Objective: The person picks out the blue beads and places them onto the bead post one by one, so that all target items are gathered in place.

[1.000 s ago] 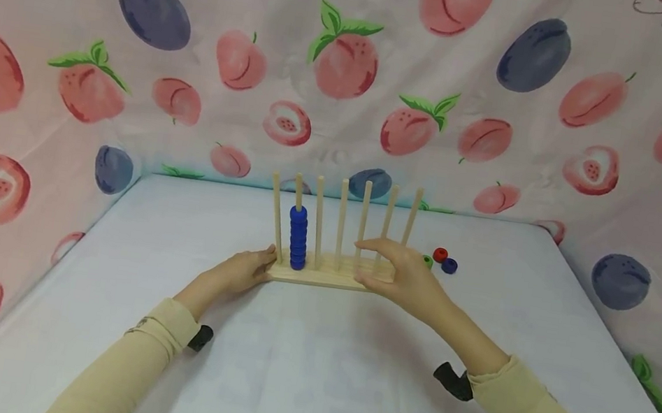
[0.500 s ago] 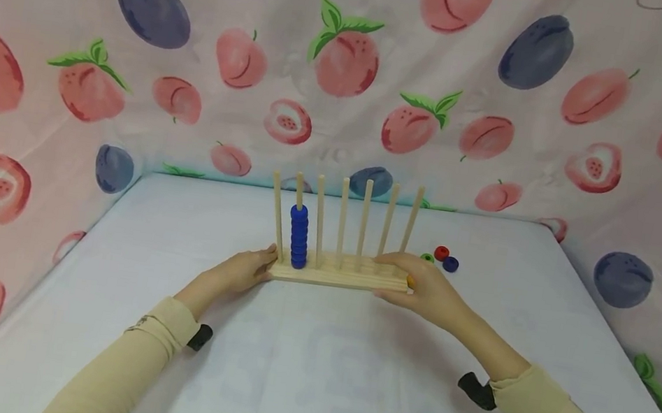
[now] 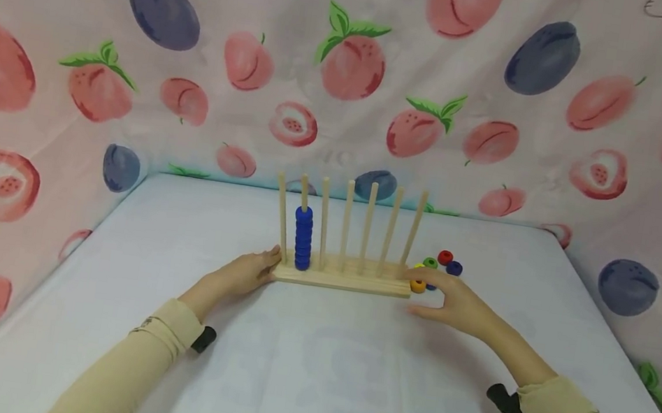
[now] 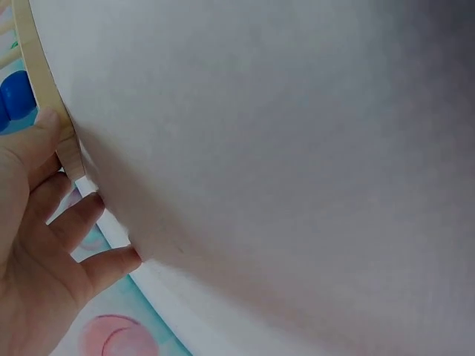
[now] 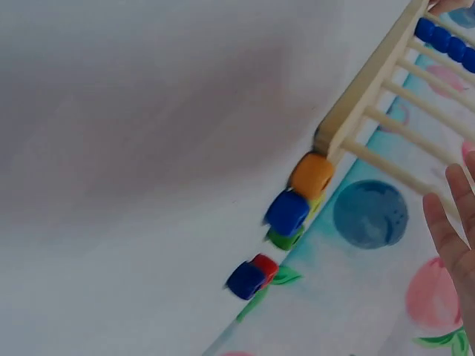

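Observation:
A wooden peg stand (image 3: 346,282) rests on the table, with a row of upright pegs. Blue beads (image 3: 303,239) are stacked on its second peg from the left. My left hand (image 3: 242,273) holds the left end of the base; in the left wrist view the thumb lies on the wood (image 4: 44,74), the other fingers spread past its end. By the right end, my right hand (image 3: 459,306) has thumb and fingers apart, nothing gripped. Loose beads lie behind it: orange (image 5: 312,175), blue (image 5: 287,212), green (image 3: 430,262), red (image 3: 445,257), plus a partly hidden yellow one.
A white cloth covers the table (image 3: 307,372). Behind it rises a fruit-printed cloth backdrop (image 3: 341,130). Dark wrist-worn pieces (image 3: 505,402) stick out beside both sleeves.
My right hand has moved rightward, from in front of the right-hand pegs to just past the stand's right end, uncovering the orange bead. The left hand stays at the left end.

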Action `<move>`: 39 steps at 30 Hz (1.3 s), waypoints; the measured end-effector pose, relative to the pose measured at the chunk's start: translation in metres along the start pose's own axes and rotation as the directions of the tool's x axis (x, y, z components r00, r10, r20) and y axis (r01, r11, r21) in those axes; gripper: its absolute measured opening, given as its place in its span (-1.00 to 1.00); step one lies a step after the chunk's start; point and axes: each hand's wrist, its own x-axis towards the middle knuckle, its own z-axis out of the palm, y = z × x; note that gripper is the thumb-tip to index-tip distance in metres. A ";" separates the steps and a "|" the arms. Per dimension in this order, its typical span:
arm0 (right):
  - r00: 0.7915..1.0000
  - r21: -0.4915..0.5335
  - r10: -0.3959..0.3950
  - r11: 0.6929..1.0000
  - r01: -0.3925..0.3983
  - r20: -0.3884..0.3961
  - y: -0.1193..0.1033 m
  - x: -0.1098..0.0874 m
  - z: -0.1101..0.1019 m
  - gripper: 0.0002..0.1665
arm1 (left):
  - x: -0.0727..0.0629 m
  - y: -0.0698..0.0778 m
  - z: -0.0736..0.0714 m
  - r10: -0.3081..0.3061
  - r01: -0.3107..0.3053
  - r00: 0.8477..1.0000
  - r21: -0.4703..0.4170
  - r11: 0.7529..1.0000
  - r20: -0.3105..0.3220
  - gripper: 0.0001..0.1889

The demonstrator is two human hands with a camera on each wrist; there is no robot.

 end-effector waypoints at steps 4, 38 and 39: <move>1.000 -0.003 0.012 1.000 -0.012 -0.028 0.013 -0.005 -0.003 -0.40 | 0.002 0.002 0.001 0.007 -0.007 1.000 0.005 1.000 -0.014 -0.46; 0.976 -0.020 0.214 0.977 -0.214 0.025 0.070 0.005 -0.009 -0.50 | 0.000 0.004 -0.001 0.016 -0.016 1.000 0.010 1.000 0.001 -0.46; 0.975 -0.022 0.221 0.975 -0.221 0.029 0.070 0.006 -0.009 -0.50 | 0.000 0.003 -0.001 0.016 -0.016 1.000 0.009 1.000 0.000 -0.45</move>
